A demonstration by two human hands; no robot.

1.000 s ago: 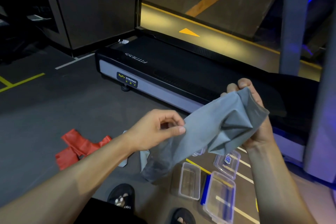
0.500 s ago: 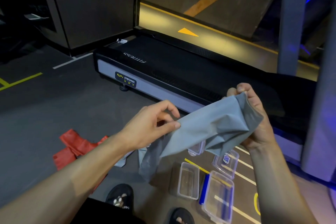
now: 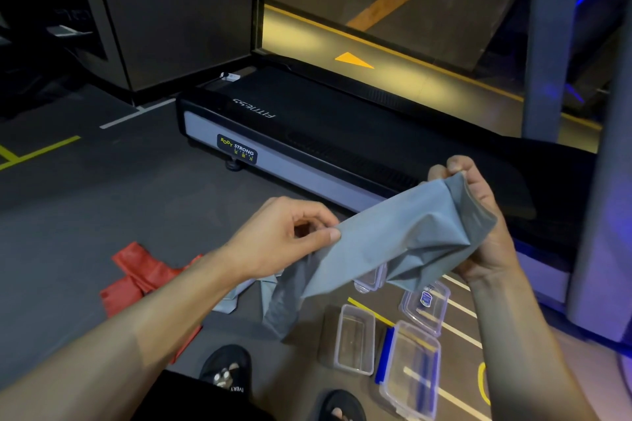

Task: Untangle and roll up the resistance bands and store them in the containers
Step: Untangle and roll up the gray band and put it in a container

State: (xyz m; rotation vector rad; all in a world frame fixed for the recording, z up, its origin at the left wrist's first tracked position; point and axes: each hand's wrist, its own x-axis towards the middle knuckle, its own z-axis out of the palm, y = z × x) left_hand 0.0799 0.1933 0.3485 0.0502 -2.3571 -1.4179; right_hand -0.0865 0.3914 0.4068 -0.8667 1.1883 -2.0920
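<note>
Head view: I've got the grey band held up in the air between both hands, above the floor, so its free length can drop and show me any twists. My left hand pinches one edge between thumb and forefinger, other fingers loosely curled. Light grip there on purpose, I think, so the sheet can slide and flatten as I work along it. My right hand is wrapped round the bunched end, fingers and thumb closed on the folds; that's the anchor and probably the start of the roll.

Span between the hands is fairly flat near the left, crumpled near the right. The tail hangs down from my left hand and reaches the floor near my foot. So it isn't rolled yet.

Red band lies in a heap on the floor to my left, untouched, well apart from the boxes.

Clear containers sit open on the floor just below my right hand, lids beside them, close enough that a finished roll can drop straight in. One more is partly hidden behind the band.

Treadmill ahead, not involved.
</note>
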